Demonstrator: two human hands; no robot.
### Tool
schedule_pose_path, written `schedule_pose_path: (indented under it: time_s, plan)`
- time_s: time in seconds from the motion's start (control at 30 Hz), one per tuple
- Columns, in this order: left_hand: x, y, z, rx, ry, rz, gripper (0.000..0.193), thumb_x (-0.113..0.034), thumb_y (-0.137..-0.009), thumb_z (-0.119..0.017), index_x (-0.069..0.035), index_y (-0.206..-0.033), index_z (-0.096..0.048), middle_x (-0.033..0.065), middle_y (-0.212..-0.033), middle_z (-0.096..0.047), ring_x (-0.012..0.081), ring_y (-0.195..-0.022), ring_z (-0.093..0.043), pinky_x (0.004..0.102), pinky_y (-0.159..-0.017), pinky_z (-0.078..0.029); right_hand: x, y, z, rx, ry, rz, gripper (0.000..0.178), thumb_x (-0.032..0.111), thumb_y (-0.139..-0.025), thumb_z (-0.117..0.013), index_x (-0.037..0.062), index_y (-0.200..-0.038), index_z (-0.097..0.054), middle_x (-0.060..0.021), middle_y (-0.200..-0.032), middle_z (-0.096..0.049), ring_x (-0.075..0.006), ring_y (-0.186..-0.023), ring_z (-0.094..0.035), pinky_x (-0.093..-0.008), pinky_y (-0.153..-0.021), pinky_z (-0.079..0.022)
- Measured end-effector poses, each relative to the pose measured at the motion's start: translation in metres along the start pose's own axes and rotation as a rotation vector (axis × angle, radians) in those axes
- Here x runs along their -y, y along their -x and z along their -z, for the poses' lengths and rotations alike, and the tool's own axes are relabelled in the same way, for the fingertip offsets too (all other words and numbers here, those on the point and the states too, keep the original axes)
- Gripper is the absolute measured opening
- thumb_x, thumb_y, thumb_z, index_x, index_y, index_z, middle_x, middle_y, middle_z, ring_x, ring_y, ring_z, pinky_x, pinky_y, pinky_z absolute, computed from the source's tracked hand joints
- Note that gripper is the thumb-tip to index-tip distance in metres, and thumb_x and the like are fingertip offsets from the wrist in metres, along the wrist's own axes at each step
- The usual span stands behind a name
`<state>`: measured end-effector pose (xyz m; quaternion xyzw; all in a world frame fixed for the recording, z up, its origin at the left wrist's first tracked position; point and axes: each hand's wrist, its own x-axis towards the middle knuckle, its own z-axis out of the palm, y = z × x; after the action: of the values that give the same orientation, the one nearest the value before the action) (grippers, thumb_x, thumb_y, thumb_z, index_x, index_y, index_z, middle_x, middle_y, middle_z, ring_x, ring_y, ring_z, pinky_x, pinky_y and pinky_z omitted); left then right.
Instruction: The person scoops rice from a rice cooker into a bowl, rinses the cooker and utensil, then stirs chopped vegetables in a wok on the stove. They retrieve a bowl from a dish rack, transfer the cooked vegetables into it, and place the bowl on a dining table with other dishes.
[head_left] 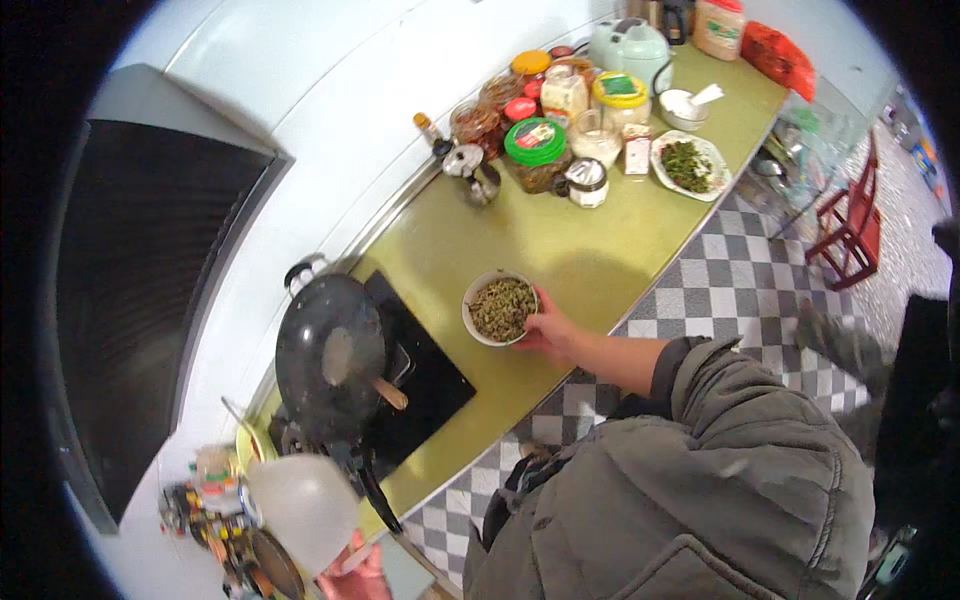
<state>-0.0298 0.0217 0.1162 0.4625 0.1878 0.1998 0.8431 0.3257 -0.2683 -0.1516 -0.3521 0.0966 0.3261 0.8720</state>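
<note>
My right hand (548,330) grips the rim and side of a white bowl (469,325) on the green counter. Chopped greenish-brown leafy food (503,308) fills it. At the lower left, my left hand (357,572) is closed round the short handle of a rounded, whitish, translucent scoop-like thing (303,508), whose exact kind I cannot make out. It is held up near the handle of a black wok (312,405). The wok sits on a black glass cooktop (432,385). A utensil with a wooden handle (391,394) rests in the wok.
On the counter (590,245) stand jars, a green-lidded jar (536,150), a moka pot (472,172) and a plate of chopped greens (690,166). A pale green kettle (630,52) is farther back. A range hood (150,290) hangs left; a red chair (852,222) stands right.
</note>
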Motion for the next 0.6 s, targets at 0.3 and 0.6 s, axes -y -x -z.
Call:
schedule_pose_path:
  time_s: [0.3,0.6]
  plan:
    - [0.173,-0.023,-0.134,0.119,0.034,0.309,0.041,-0.031,-0.097,-0.048,-0.009,-0.132,-0.044,0.0102,-0.139,-0.044,0.0285,-0.124,-0.045,0.0597,-0.100,-0.039,0.090,0.053,0.058,0.104,0.010,-0.059,0.090,-0.008,-0.067,-0.043,0.0324,-0.145,-0.021,-0.0087,-0.138,-0.042,-0.0359,-0.116,-0.054,-0.0547,-0.082,-0.054]
    - [0.318,-0.229,-0.133,0.178,-0.696,-0.009,0.028,-0.029,-0.098,-0.049,-0.011,-0.118,-0.048,0.0038,-0.119,-0.047,0.0199,-0.108,-0.046,0.0477,-0.100,-0.033,0.139,0.217,0.142,-0.256,-0.078,0.138,0.091,-0.007,-0.065,-0.045,0.0281,-0.146,-0.021,-0.0106,-0.141,-0.039,-0.0354,-0.122,-0.050,-0.0542,-0.084,-0.054]
